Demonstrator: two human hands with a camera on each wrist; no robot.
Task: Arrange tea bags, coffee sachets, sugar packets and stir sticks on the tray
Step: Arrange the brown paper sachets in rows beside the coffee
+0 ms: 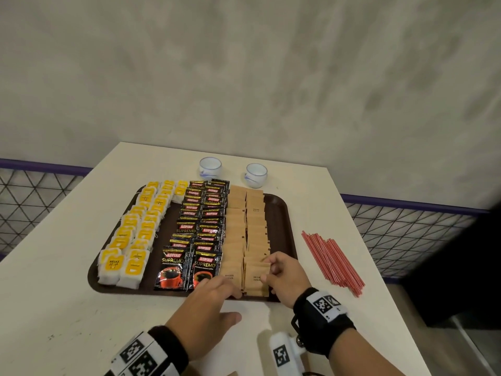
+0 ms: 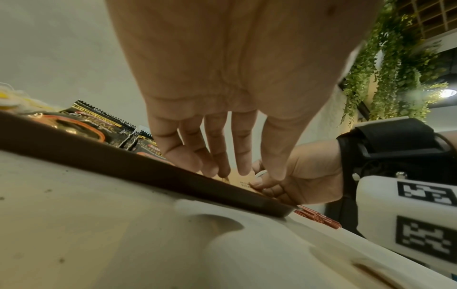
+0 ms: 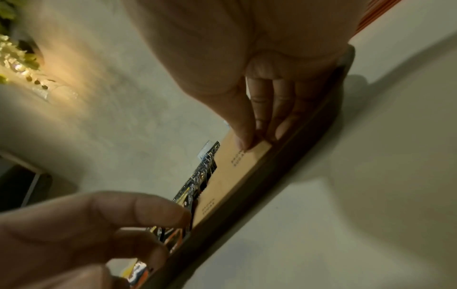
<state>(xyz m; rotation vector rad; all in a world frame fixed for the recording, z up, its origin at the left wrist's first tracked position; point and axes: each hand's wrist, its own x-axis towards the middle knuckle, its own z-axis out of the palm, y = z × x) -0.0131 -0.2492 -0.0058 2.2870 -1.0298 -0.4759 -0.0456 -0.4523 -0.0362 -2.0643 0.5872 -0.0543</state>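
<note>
The right hand pinches the nearest sugar packet; the left hand rests open beside it. The sticks lie right of this grip, pointing away.

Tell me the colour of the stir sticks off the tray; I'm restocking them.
Red with thin white stripes. The stir sticks show best in the head view.
</note>
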